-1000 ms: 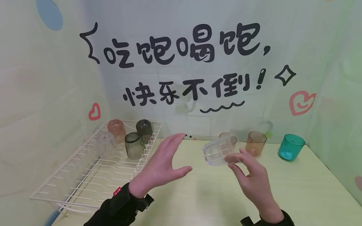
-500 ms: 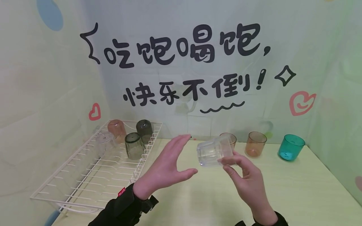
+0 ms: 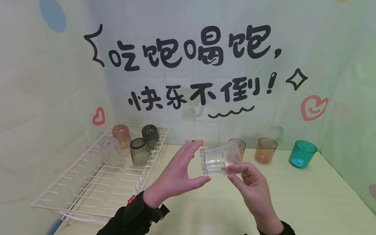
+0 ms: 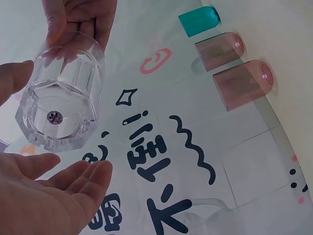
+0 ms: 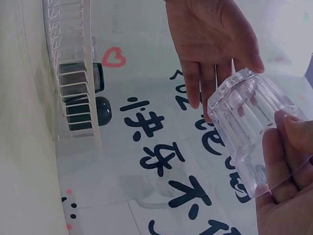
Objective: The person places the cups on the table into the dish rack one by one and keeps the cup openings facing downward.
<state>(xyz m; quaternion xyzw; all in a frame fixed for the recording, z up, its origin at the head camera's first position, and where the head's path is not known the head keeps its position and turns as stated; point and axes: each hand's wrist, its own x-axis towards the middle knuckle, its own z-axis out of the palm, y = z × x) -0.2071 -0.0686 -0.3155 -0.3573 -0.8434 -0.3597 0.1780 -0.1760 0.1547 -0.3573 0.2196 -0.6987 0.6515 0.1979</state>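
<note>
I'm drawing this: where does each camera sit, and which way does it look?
Head: on the head, looking forward and down at the clear cup, rack and wall; the left hand, right hand and dark sleeves show.
Left wrist: on that wrist, facing the clear cup's base, wall behind; both hands show.
Right wrist: on that wrist, facing the clear cup's side, rack and wall behind; both hands show.
Both wrist views share the clear cup and black writing.

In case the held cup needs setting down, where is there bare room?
Bare room: the tabletop right of the right hand, in front of the teal cup and amber cup; also the near part of the white rack. Crowded: the rack's far end, with four cups, and between left hand and right, where the held cup is.
</note>
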